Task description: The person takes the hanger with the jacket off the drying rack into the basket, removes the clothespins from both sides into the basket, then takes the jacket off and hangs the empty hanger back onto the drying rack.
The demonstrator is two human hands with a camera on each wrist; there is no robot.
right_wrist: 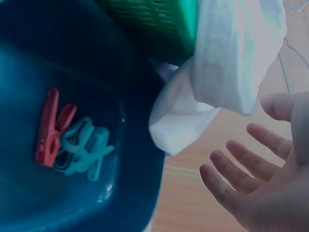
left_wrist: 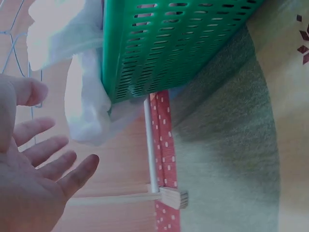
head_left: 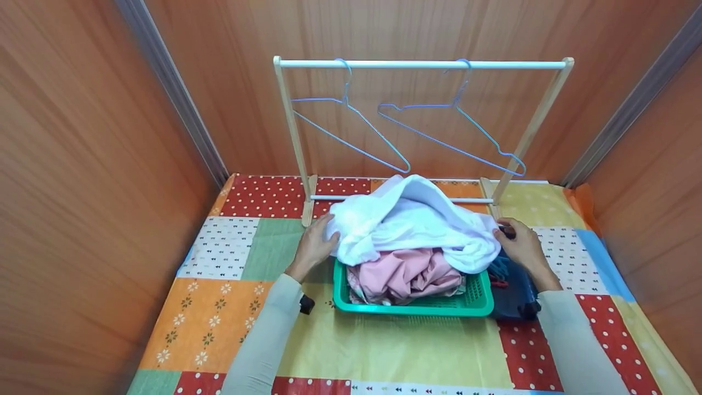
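A white garment (head_left: 411, 219) lies bunched over the back of a green basket (head_left: 411, 311), its ends hanging past both sides. Pink cloth (head_left: 403, 274) fills the basket's front. At the garment's left end is my left hand (head_left: 315, 244); the left wrist view shows its fingers (left_wrist: 53, 169) spread and slightly bent, with a gap to the white fabric. My right hand (head_left: 524, 247) is by the opposite end. In the right wrist view its fingers (right_wrist: 246, 159) are parted and loosely bent, holding nothing, beside a drooping white fold (right_wrist: 178, 121).
Behind the basket stands a rack (head_left: 417, 64) with two wire hangers, a left hanger (head_left: 378, 131) and a right hanger (head_left: 482, 131). Right of the basket, a dark blue tub (head_left: 515, 293) holds a red clothespin (right_wrist: 47, 130) and teal clothespins (right_wrist: 87, 154). Wood-grain panels (head_left: 82, 164) enclose the patchwork-covered surface.
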